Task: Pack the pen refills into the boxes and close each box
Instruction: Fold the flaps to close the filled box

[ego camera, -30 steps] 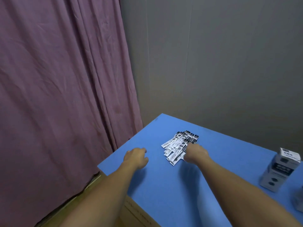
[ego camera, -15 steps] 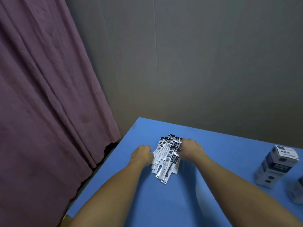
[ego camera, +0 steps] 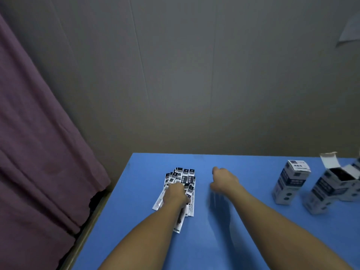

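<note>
A fanned pile of pen refills (ego camera: 182,177) in black-and-white sleeves lies on the blue table (ego camera: 243,240), left of centre. My left hand (ego camera: 175,194) sits on top of the pile with its fingers curled down onto the sleeves, hiding the middle of them. My right hand (ego camera: 224,181) hovers to the right of the pile, apart from it, loosely curled and holding nothing. Two white-and-dark boxes stand at the right: a closed box (ego camera: 290,182) and, further right, an open box (ego camera: 335,189) with its top flap raised.
A purple curtain (ego camera: 39,152) hangs along the table's left edge, with a gap and a wooden rail below it. A grey wall (ego camera: 194,84) runs behind the table's far edge. Bare blue surface lies between the pile and the boxes.
My left hand moved from beside the pile onto it. My right hand left the pile and shifted right. The view swung right, bringing the second, open box into sight.
</note>
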`<state>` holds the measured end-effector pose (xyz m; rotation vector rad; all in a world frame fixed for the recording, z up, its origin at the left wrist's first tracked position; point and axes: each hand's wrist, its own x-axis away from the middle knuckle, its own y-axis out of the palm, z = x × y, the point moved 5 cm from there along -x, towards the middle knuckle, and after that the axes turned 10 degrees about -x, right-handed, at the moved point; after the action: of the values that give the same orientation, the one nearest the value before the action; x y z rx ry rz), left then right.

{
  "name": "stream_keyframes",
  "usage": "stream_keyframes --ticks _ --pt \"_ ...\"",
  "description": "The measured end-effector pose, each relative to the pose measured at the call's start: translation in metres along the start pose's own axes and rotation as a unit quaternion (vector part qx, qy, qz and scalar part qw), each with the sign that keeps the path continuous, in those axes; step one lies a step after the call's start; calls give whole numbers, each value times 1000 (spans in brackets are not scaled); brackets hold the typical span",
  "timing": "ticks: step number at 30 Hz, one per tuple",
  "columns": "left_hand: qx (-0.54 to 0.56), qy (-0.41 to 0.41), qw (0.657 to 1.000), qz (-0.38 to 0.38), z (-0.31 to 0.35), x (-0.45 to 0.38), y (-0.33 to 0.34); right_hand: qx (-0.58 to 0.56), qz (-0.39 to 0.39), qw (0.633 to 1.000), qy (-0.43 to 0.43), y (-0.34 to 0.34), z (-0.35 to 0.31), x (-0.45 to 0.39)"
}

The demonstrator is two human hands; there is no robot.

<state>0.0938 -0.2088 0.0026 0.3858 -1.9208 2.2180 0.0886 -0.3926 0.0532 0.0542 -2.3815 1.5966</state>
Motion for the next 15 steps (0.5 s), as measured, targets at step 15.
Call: stream_keyframes --ticks 15 --pt "268 0 963 -38 -39 -6 -34 2 -12 1000 7 13 -8 6"
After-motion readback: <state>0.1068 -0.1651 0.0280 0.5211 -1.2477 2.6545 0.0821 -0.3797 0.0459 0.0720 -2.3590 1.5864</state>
